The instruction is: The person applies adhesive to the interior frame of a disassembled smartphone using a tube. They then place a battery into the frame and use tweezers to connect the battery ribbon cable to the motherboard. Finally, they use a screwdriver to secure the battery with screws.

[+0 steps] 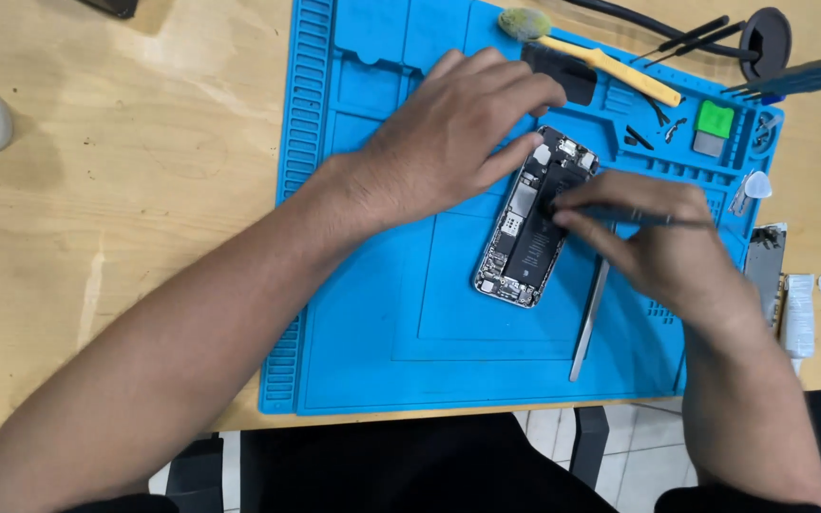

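A wooden desk [97,190] is seen carrying a blue work mat [372,323] that fills the middle of the view. The left hand [444,142] is laid flat on the mat, its fingers [515,152] spread and released, with the fingertips pressed against the upper edge of an opened phone [529,228]. The phone is laid tilted near the middle of the mat, its back shell up and its inner parts exposed. Just to its right, a thin dark tool [653,220] is pinched in the clenched fingers of the right hand [662,242], and its tip is held against the phone's inside. Metal tweezers [589,318] are laid on the mat below that hand. Along the mat's upper edge a yellow-handled brush [601,66] is seen, and further right a green and grey block [714,127] is set in a tray compartment.
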